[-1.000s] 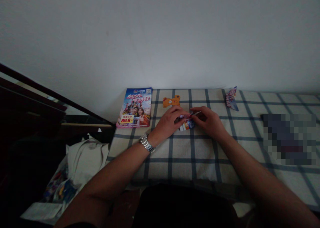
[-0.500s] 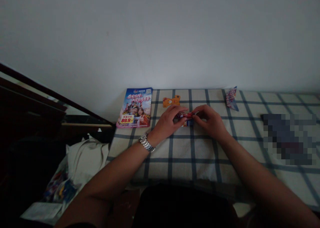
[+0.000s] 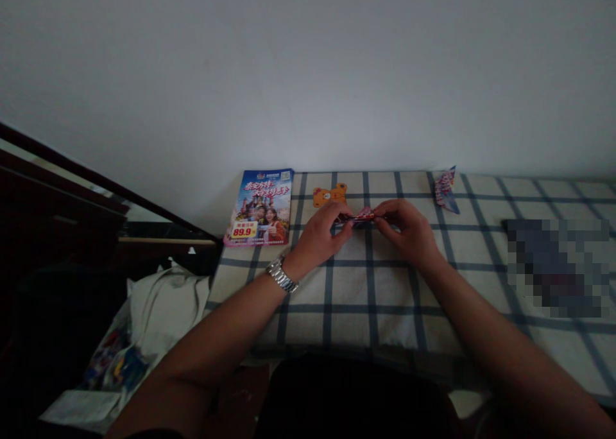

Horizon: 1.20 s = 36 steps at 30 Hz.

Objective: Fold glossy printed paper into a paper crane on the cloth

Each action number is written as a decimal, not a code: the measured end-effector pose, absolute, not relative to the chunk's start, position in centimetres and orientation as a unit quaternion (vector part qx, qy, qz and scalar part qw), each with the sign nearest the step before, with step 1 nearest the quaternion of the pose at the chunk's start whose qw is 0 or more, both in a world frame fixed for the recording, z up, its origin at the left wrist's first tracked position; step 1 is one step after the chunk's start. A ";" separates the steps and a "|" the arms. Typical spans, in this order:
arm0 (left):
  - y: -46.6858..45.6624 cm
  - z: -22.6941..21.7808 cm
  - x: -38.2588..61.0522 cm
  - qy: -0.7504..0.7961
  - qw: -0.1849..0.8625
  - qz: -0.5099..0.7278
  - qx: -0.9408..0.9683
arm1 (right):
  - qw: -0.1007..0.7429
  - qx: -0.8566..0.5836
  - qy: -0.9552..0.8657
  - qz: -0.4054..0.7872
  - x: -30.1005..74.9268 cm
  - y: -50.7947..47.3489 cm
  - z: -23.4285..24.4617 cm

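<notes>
Between my two hands is a narrow strip of folded printed paper (image 3: 363, 217), red, pink and dark, seen nearly edge-on. My left hand (image 3: 327, 228), with a silver watch on the wrist, pinches its left end. Its right end is pinched by the thumb and fingers of my right hand (image 3: 403, 226). Just beyond my left hand lies an orange bear-shaped piece (image 3: 329, 196), partly covered by my fingers. To the left sits a stack of colourful printed flyers (image 3: 262, 206) marked 89.9.
A pleated paper piece (image 3: 446, 190) stands near the wall at the right. A dark, pixelated object (image 3: 548, 259) lies on the checked cloth (image 3: 308, 323). A white bag (image 3: 166, 310) with colourful contents is below left, beside a dark wooden rail (image 3: 110, 182).
The folded paper has tilted in my hands: its blue and white lower face, visible before, no longer shows. Both hands have shifted only slightly.
</notes>
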<state>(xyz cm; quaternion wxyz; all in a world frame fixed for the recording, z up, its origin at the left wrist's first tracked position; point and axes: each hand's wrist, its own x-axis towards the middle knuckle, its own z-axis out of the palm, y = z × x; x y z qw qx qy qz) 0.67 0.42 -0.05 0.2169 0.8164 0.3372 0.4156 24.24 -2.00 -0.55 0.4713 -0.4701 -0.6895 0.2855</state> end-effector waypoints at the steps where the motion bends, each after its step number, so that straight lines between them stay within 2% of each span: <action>1: 0.4 -0.1 0.7 0.337 0.215 0.412 0.819 | 0.471 -0.471 -0.690 0.282 24.2 -2.0 -0.5; 12: 0.5 -0.1 0.6 0.348 0.154 0.428 0.820 | 0.461 -0.511 -0.675 0.267 24.2 -2.1 -0.7; 21: 0.5 0.1 0.6 0.354 0.132 0.405 0.832 | 0.470 -0.493 -0.595 0.427 24.0 -2.3 -0.8; 36: 0.4 -0.4 0.9 0.289 0.130 0.322 0.892 | 0.484 -0.506 -0.575 0.424 23.9 -1.8 -1.1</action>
